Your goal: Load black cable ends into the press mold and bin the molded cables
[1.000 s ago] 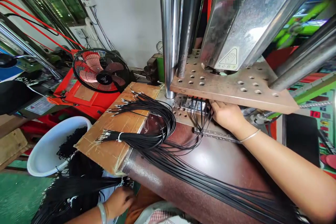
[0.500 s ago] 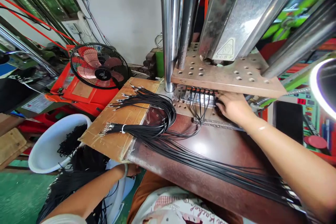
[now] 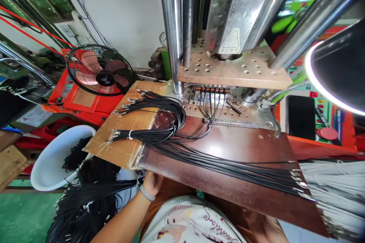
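Note:
My left hand (image 3: 152, 183) is at the near edge of the brown tabletop (image 3: 236, 144), its fingers closed around the end of a tied bundle of black cables (image 3: 119, 186). That bundle stretches left over a dark heap of cables. Low on the right, my right hand (image 3: 265, 228) is blurred and partly under the table edge; its fingers are hidden. On the tabletop, a second bundle of black cables (image 3: 171, 136), with a white tie, bends back on itself. Several of its strands run into a metal mould (image 3: 211, 97) under the press plate (image 3: 234, 78).
A white tub (image 3: 42, 171) with black pieces stands at the left, near a fan (image 3: 104, 78). Cardboard (image 3: 122, 153) covers the table's left end. A ring lamp (image 3: 309, 79) hangs at the right, above a phone (image 3: 300, 117). Grey cables (image 3: 336, 190) lie at far right.
My right hand has left the mould and dropped below the table's near edge. My left hand has moved slightly right, with a tied cable bundle now drawn toward it. The view has shifted right.

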A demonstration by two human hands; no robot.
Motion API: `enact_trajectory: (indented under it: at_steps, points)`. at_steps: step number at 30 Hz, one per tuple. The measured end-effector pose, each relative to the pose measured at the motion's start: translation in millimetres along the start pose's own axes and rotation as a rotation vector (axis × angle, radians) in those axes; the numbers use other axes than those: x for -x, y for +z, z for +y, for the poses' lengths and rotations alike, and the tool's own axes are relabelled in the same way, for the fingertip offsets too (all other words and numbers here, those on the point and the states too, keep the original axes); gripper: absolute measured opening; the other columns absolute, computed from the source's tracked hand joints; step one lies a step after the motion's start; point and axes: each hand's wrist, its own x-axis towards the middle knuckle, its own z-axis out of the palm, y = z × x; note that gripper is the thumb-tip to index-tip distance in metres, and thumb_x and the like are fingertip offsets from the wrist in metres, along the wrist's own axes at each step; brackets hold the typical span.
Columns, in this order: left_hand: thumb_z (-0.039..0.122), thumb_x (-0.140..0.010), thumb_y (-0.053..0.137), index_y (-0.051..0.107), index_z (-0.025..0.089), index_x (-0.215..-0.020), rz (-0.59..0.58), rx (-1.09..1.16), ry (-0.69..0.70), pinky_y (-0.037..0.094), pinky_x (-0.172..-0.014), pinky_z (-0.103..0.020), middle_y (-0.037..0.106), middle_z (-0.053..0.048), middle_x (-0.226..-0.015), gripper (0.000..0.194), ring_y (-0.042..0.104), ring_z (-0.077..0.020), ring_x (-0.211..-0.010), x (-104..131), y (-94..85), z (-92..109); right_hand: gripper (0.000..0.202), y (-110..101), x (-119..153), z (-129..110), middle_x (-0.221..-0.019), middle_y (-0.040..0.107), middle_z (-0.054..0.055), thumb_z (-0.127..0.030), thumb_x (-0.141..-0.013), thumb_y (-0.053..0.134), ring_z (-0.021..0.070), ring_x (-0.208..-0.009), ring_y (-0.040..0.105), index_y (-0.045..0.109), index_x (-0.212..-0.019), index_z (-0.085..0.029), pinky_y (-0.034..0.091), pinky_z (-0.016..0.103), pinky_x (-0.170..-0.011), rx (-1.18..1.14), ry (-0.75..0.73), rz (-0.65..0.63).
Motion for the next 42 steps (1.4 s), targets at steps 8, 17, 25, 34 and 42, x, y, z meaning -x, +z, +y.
enact_trajectory:
  at_steps: [8,17,25,34,42]
  points:
    - [0.027,-0.083,0.07,0.069,0.018,-0.113,-0.078,-0.043,-0.073,0.05,-0.101,-0.029,0.074,-0.005,-0.104,0.032,0.068,-0.0187,-0.103,-6,-4.2,4,0.013,2,-3,18,-0.063,0.065,-0.005,-0.044,-0.066,0.07,0.023,-0.059,0.064,0.066,-0.075,-0.035,0.058,0.04,-0.055,-0.245,0.119,0.159]
    - [0.024,-0.081,0.071,0.07,0.017,-0.11,-0.079,-0.121,-0.07,0.05,-0.1,-0.028,0.075,-0.004,-0.097,0.031,0.069,-0.0177,-0.096,-8,-8.8,7,0.022,2,-2,11,-0.064,0.065,-0.004,-0.045,-0.061,0.075,0.0191,-0.056,0.061,0.066,-0.076,-0.032,0.055,0.033,-0.05,-0.246,0.131,0.162]
    - [0.039,-0.084,0.067,0.073,0.015,-0.094,-0.275,-0.451,0.093,0.053,-0.095,-0.027,0.074,-0.004,-0.082,0.027,0.07,-0.0163,-0.087,0,2.7,7,0.036,13,-1,3,-0.058,0.061,-0.003,-0.055,-0.055,0.078,0.0174,-0.054,0.059,0.062,-0.066,-0.026,0.053,0.03,-0.05,-0.24,0.148,0.176]
    - [0.029,-0.083,0.062,0.071,0.011,-0.098,-1.571,-1.421,0.713,0.055,-0.061,-0.022,0.071,-0.006,-0.074,0.025,0.063,-0.0141,-0.06,84,52.5,58,0.017,24,21,-126,-0.087,0.071,0.005,-0.02,-0.089,0.059,0.02,-0.078,0.065,0.068,-0.103,-0.023,0.052,0.031,-0.071,0.758,-0.971,-0.504]
    - [0.018,-0.095,0.039,0.057,0.01,-0.116,-1.533,-1.927,1.351,0.05,-0.091,-0.037,0.063,-0.014,-0.113,0.029,0.059,-0.0231,-0.103,87,189.6,36,0.036,48,-161,-207,-0.107,0.058,0.018,-0.021,-0.097,0.034,0.0287,-0.093,0.051,0.061,-0.119,-0.01,0.037,0.04,-0.074,1.738,-1.061,-0.184]
